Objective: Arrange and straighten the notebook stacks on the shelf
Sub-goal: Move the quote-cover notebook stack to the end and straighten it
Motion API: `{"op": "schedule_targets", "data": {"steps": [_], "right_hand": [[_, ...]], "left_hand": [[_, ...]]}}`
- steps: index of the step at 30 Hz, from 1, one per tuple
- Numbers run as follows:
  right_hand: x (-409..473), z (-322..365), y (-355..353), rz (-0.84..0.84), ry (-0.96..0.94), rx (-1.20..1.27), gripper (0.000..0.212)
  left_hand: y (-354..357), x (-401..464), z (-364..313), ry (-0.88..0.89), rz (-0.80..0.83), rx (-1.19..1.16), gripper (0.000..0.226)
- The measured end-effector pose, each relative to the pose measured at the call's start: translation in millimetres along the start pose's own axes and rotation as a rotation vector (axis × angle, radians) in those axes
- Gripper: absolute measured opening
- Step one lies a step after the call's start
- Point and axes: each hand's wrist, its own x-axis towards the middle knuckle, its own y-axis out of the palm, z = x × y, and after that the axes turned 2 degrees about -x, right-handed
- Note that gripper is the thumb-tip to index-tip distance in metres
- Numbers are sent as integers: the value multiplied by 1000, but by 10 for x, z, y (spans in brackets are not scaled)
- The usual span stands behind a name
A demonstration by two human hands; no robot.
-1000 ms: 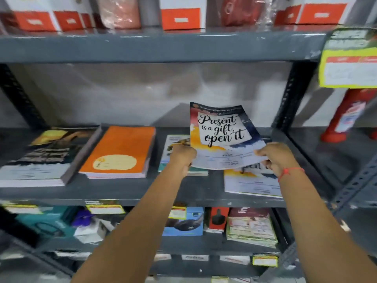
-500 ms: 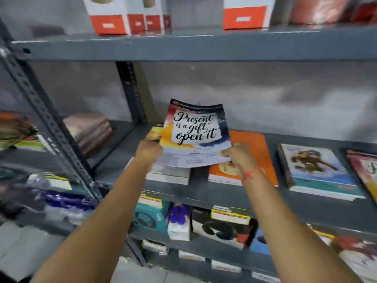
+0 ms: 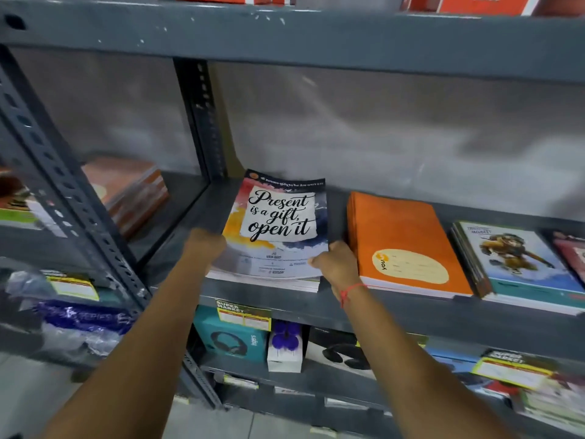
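Note:
A notebook with "Present is a gift, open it" on its cover [image 3: 278, 223] lies on top of the leftmost stack on the grey middle shelf [image 3: 411, 315]. My left hand [image 3: 204, 247] grips its near left edge, blurred. My right hand [image 3: 337, 266], a red thread on its wrist, holds the near right corner. Right of it sits an orange notebook stack [image 3: 402, 245], then a stack with a cartoon figure on a teal cover [image 3: 519, 264]. A pinkish stack [image 3: 573, 251] is cut off at the right edge.
A slotted steel upright [image 3: 72, 210] stands at the left, another [image 3: 202, 122] at the back. Beyond it a neighbouring shelf bay holds a reddish stack [image 3: 129, 188]. The shelf below carries headphone boxes [image 3: 231, 340] and yellow price tags [image 3: 243, 315]. Orange-and-white boxes [image 3: 481, 3] sit above.
The notebook went from the right end of the shelf to the left and now lies flat on the leftmost stack. Both hands stayed on it; the view panned left.

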Motion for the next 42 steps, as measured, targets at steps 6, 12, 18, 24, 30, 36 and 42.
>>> {"op": "schedule_targets", "data": {"steps": [6, 12, 18, 24, 30, 36, 42], "right_hand": [[-39, -77, -37, 59, 10, -212, 48], [-236, 27, -98, -21, -163, -511, 51], [-328, 140, -741, -246, -349, -246, 15], [-139, -290, -2042, -507, -305, -109, 17], [-49, -1233, -3687, -704, -140, -135, 15], [-215, -2166, -4960, -709, 247, -529, 35], [-319, -2509, -5426, -577, 348, -608, 41]], "left_hand": [[-14, 85, 85, 48, 73, 101, 5], [-80, -83, -65, 117, 57, 539, 24], [230, -578, -575, 291, -144, 564, 30], [1413, -1482, -1356, 579, -56, 291, 25], [3106, -2745, -2028, 422, 690, -139, 32], [4319, -3693, -2161, 292, 768, -17, 14], [4662, -3803, -2145, 226, 584, 57, 22]]}}
